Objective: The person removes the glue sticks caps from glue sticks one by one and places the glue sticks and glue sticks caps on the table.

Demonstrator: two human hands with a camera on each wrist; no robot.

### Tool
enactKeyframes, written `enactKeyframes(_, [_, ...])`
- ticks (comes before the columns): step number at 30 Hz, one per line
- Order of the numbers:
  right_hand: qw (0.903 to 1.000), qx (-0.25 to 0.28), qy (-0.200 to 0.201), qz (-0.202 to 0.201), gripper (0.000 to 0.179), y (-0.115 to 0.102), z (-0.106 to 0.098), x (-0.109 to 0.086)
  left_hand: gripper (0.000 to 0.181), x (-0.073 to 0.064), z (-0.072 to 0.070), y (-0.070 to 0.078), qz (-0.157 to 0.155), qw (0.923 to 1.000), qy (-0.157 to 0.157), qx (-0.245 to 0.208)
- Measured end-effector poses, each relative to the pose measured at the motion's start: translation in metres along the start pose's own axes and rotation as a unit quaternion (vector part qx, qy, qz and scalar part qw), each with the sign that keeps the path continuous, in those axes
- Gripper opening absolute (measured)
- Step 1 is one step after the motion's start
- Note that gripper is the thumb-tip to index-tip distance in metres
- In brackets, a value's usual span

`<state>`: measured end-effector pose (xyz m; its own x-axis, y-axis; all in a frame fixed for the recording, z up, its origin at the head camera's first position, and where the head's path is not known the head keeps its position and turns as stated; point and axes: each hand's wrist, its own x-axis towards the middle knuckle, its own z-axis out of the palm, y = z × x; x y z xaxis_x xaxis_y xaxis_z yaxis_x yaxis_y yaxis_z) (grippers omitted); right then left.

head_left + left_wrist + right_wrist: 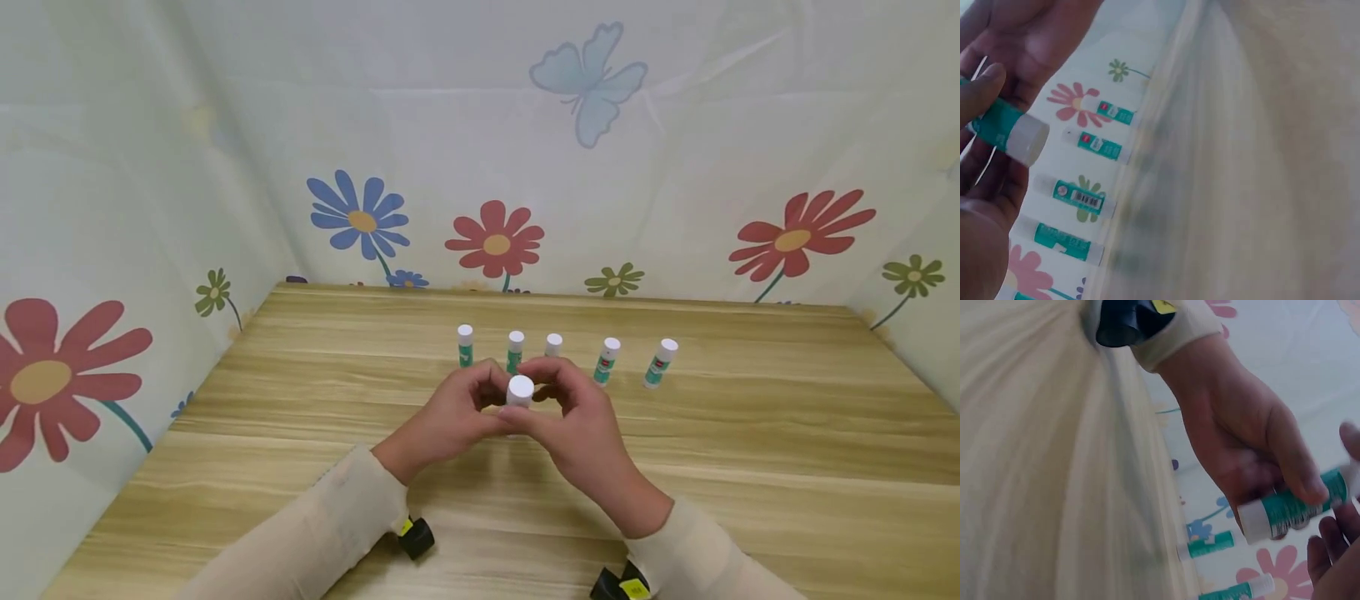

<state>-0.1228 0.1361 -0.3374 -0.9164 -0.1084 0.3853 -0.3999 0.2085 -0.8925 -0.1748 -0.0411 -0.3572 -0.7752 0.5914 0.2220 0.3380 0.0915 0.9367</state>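
Observation:
A glue stick with a white cap and green label is held upright between both hands, over the middle of the table. My left hand grips its body; the thumb lies across the label in the right wrist view. The right hand pinches it near the top, thumb in front and index finger behind. In the left wrist view the glue stick shows its white lower end, clear of the fingers. The fingers hide part of its label.
Behind the hands several more glue sticks stand upright in a row, from the leftmost glue stick to the rightmost glue stick. The wood-grain table meets a flower-printed sheet at back and sides. A black wrist camera sits under the left sleeve.

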Motion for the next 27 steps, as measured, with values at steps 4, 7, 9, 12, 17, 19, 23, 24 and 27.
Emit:
enactKeyframes(4, [0.9979, -0.043, 0.038, 0.030, 0.032, -0.004, 0.002, -0.001, 0.025, 0.001, 0.005, 0.000, 0.005, 0.9999, 0.014, 0.009])
enactKeyframes(7, [0.9948, -0.073, 0.052, 0.048, 0.029, -0.007, 0.001, -0.001, 0.027, 0.001, 0.008, 0.000, 0.008, 0.9998, 0.018, 0.008])
enactKeyframes(9, [0.9936, -0.082, 0.055, 0.055, 0.027, -0.008, 0.000, -0.002, 0.027, 0.000, 0.008, -0.001, 0.006, 0.9998, 0.017, 0.005])
enactKeyframes(12, [0.9948, -0.082, 0.047, 0.039, 0.024, -0.008, -0.002, -0.002, 0.026, -0.001, 0.007, -0.002, 0.002, 1.0000, 0.009, 0.002])
enactKeyframes(17, [0.9975, -0.055, -0.029, -0.032, 0.021, -0.005, -0.010, 0.002, 0.023, -0.001, 0.000, -0.001, 0.008, 0.9989, -0.037, -0.029])
enactKeyframes(19, [0.9954, -0.043, -0.068, -0.052, 0.022, -0.003, -0.014, 0.004, 0.024, -0.001, -0.003, -0.001, 0.015, 0.9966, -0.066, -0.047])
enactKeyframes(23, [0.9896, -0.032, -0.117, -0.077, 0.026, 0.001, -0.021, 0.007, 0.025, 0.000, -0.007, 0.000, 0.028, 0.9918, -0.111, -0.056])
enactKeyframes(24, [0.9883, -0.031, -0.126, -0.080, 0.028, 0.002, -0.022, 0.007, 0.026, 0.000, -0.008, 0.000, 0.030, 0.9910, -0.118, -0.058])
enactKeyframes(27, [0.9867, -0.030, -0.139, -0.079, 0.032, 0.003, -0.024, 0.009, 0.027, 0.000, -0.007, 0.000, 0.028, 0.9911, -0.118, -0.056])
